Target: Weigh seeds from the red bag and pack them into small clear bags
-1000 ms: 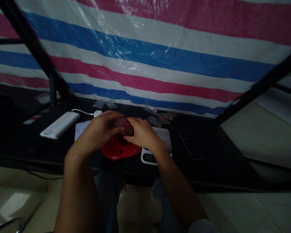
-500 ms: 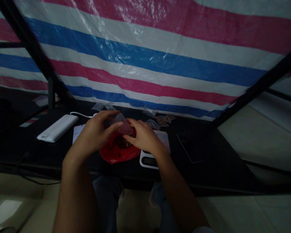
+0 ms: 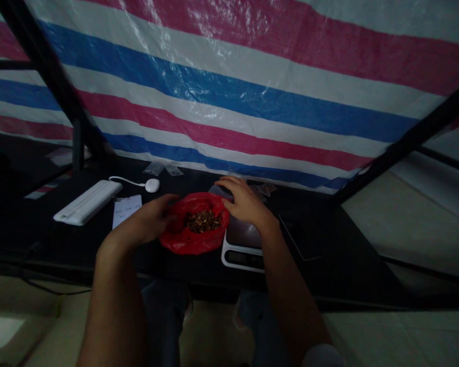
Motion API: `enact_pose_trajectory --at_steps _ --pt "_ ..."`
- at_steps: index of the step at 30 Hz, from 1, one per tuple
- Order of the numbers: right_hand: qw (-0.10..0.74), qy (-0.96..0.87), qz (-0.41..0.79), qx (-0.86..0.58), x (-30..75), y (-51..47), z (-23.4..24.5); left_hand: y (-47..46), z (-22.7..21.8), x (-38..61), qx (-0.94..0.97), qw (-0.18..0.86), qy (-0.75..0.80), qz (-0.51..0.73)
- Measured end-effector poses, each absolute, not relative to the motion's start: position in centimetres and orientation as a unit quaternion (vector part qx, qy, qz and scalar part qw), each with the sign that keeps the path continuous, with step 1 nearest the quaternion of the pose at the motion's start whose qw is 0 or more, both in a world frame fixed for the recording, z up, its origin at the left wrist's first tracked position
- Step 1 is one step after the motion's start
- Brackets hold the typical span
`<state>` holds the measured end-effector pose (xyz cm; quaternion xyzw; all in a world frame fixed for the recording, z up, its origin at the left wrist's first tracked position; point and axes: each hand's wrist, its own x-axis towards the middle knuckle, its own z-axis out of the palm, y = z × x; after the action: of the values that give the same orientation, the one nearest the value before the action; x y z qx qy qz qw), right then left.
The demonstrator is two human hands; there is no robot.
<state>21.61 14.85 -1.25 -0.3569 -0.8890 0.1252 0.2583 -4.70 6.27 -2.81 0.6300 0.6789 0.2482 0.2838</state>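
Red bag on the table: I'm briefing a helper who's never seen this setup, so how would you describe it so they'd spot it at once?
Below the red, white and blue striped tarpaulin is a dark table with a white digital scale on it, near the person's right hand. Just left of the scale lies the red plastic bag. Nothing else nearby is bright red, and its open mouth shows a heap of brown pieces.

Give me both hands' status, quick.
Left hand: open, holding nothing visible, beside the red bag.
Right hand: open, holding nothing visible, above the scale.

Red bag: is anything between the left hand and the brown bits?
Nothing separate does. The left hand is beside the red plastic bag, and only the bag's own crumpled edge lies before the brown bits in its open top.
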Motion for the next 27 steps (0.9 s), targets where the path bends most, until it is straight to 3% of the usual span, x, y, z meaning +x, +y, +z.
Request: enact_pose_trajectory --at_steps 7,18,27 --pt "0.15 -0.915 0.11 -0.358 21.0 14.1 -1.8 6.6 -2.5 -4.3 0.679 0.213 0.649 0.269" --pt "0.25 -0.865 0.076 -0.428 19.9 14.3 -2.0 6.2 -2.4 -4.2 0.658 0.251 0.662 0.255" --pt "0.234 -0.893 0.14 -0.358 20.2 14.1 -2.4 5.5 -1.7 -4.2 0.617 0.312 0.713 0.118"
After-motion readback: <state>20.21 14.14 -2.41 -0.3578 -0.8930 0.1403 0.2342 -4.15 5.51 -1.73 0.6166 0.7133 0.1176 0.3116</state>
